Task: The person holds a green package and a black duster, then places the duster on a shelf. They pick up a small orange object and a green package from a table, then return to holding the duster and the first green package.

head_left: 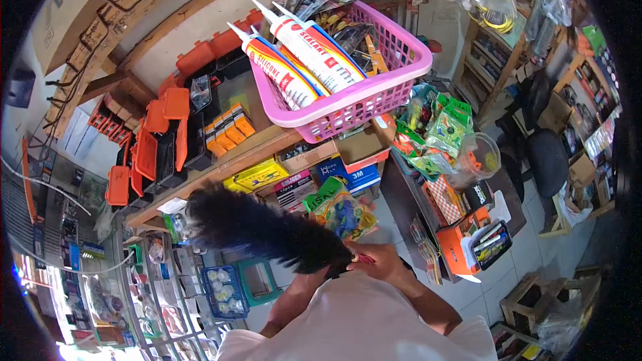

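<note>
A black feather duster (261, 230) spreads up and to the left in front of my chest. My right hand (380, 262) is closed around its red handle, close to where the feathers begin. My left hand (319, 279) is near the lower end of the feathers, and its fingers are mostly hidden behind them. Just beyond the handle is a bundle of green-labelled plastic packets (341, 210). Above, a pink basket (361, 110) on the wooden shelf holds sealant tubes (314, 47) standing at a slant, with other packaged goods.
Orange and black bins (157, 137) line the shelf beside small orange boxes (229, 130). Below stand a blue box (351, 175) and a yellow box (257, 175). To the right are bagged goods (448, 127), a clear tub (480, 155) and an orange box (456, 254). Wooden stools (535, 301) stand on the floor.
</note>
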`<control>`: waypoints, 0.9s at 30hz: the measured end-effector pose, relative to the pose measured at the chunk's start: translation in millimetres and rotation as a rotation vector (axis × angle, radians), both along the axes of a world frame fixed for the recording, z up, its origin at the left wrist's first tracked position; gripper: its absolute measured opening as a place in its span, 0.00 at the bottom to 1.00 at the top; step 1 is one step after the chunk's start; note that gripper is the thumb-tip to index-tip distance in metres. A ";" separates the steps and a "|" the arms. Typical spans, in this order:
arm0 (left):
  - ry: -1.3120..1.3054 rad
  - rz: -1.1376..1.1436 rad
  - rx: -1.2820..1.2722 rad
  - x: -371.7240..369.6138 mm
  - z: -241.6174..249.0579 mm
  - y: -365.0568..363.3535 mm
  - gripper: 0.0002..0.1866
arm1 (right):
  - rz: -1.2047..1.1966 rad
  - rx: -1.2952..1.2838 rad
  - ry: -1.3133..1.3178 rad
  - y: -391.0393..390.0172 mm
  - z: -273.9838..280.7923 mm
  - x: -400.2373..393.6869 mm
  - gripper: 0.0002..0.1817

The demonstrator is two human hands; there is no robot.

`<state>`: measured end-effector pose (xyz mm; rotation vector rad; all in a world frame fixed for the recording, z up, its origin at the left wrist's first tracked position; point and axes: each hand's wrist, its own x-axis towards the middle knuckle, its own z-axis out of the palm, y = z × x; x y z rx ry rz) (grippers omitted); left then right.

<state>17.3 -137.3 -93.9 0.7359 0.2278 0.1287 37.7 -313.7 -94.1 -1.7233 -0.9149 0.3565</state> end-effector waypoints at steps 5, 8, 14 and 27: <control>0.059 -0.008 -0.240 14.5 19.6 9.7 0.29 | -0.021 -0.106 0.228 -39.2 -17.0 -4.8 0.16; 0.097 0.002 -0.388 30.8 33.7 18.2 0.29 | -0.027 -0.128 0.188 -69.6 -32.0 1.3 0.12; -0.128 0.361 -0.337 9.9 -49.4 76.4 0.32 | -0.193 -0.076 0.402 -101.6 -53.5 -12.4 0.15; -0.145 0.379 -0.278 16.1 -25.0 92.0 0.35 | -0.139 -0.055 0.609 -104.8 -87.7 -26.9 0.18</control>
